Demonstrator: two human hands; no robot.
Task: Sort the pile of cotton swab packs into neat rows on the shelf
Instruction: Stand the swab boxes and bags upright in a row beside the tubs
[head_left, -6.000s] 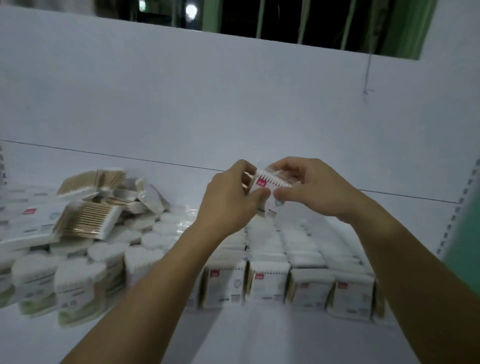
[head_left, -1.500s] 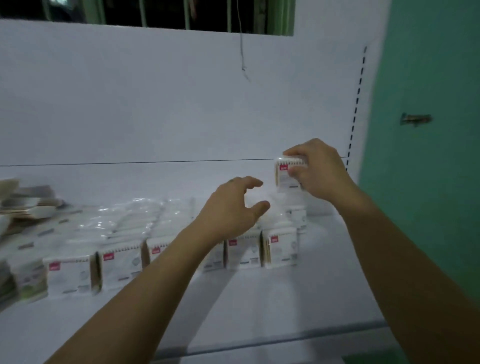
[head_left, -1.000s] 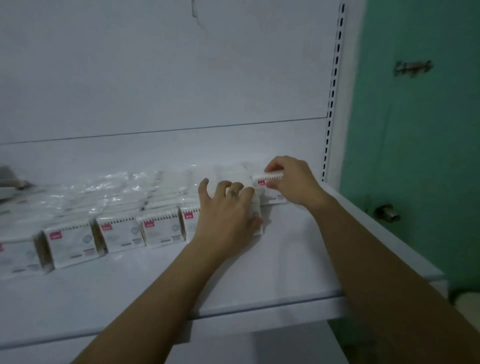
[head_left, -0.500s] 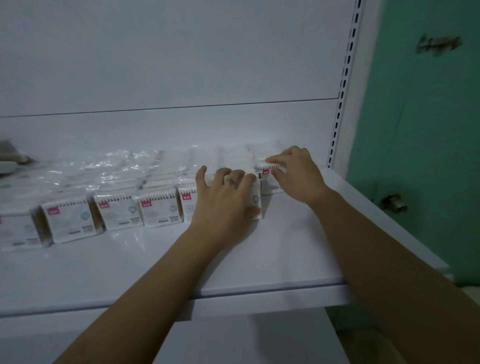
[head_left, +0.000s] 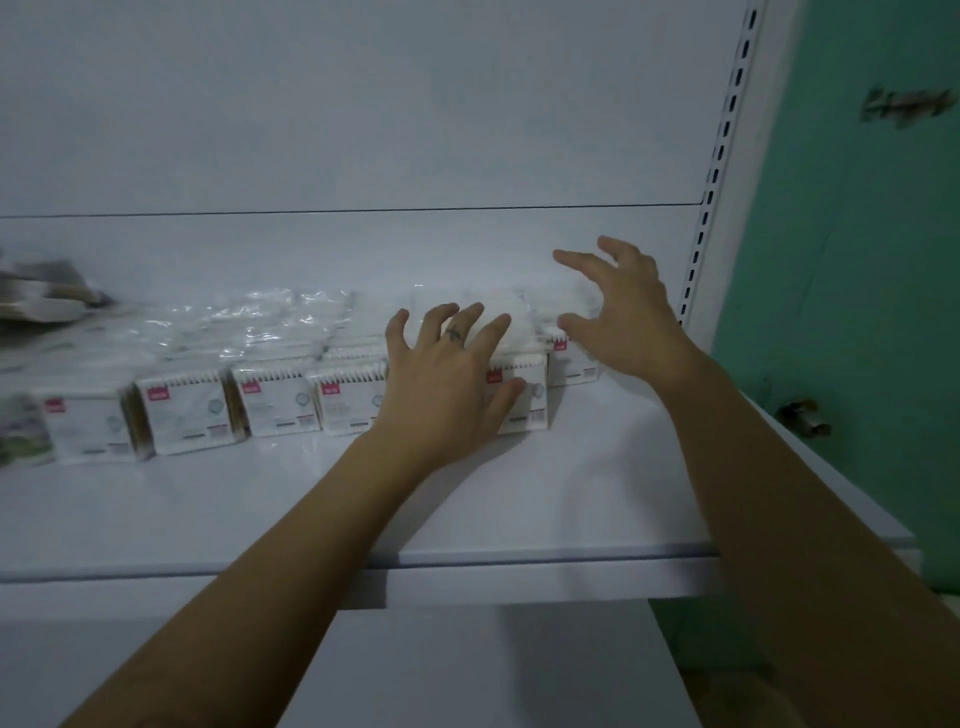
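White shelf (head_left: 519, 509), packs in rows running L to R; front row (head_left: 270, 405) stands upright, red-tag faces fwd; rows behind (head_left: 249, 327) seen only as glossy film, count not readable. L hand (head_left: 447, 384) laid flat over the row's R end, fingers straight and spread, thumb against the face of the pack (head_left: 524, 400) beneath it; nothing gripped, only pressed. R hand (head_left: 623, 317) hovers above the end pack (head_left: 571, 358), fingers spread wide and slightly hooked, nothing held; apart from the pack, as far as the blur allows. End pack sits just beside the pressed pack, set a little further back, near the slotted upright (head_left: 717, 182). Unsorted pile (head_left: 41, 301) at far L, blurred, well apart from both hands.

Step judged: squaring up the R end of the row. To be done well: end pack to be drawn fwd w/ R fingertips until its face is flush w/ neighbours; L palm to be held flat as a stop so the row is not toppled or skewed; pressure to be light, since the film is prob. slippery and the packs light; side gap to be closed by a gentle push twd the L, not twd the upright; next pack to be fetched from the pile only once faces line up.
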